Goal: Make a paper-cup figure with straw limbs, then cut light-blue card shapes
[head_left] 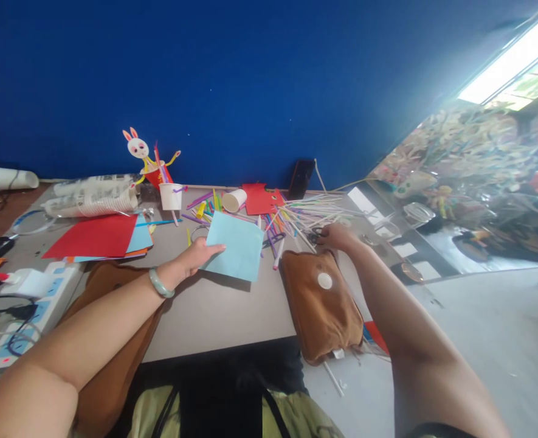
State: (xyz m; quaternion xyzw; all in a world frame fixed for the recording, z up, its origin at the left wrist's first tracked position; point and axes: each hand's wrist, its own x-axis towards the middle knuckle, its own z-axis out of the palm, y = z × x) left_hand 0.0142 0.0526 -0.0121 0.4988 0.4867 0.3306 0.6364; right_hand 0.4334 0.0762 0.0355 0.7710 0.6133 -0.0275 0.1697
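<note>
My left hand [200,252] grips the left edge of a light blue sheet of paper [236,246], thumb on top, and holds it tilted over the table. Out to the right, my right hand [336,236] has its fingers closed on the dark looped handles of what looks like a pair of scissors [315,235], among loose straws. Their blades are hard to make out. Just below that hand lies a brown plush pouch [323,304] with a white round spot. Coloured pipe cleaners and sticks [291,222] spread behind the blue paper.
A rabbit figure [138,148] rises from a red cup behind a white paper cup [171,196]. Wrapped cups [93,198], coloured paper [95,236] and a power strip [36,316] occupy the left. A phone [301,179] leans on the blue wall [250,91].
</note>
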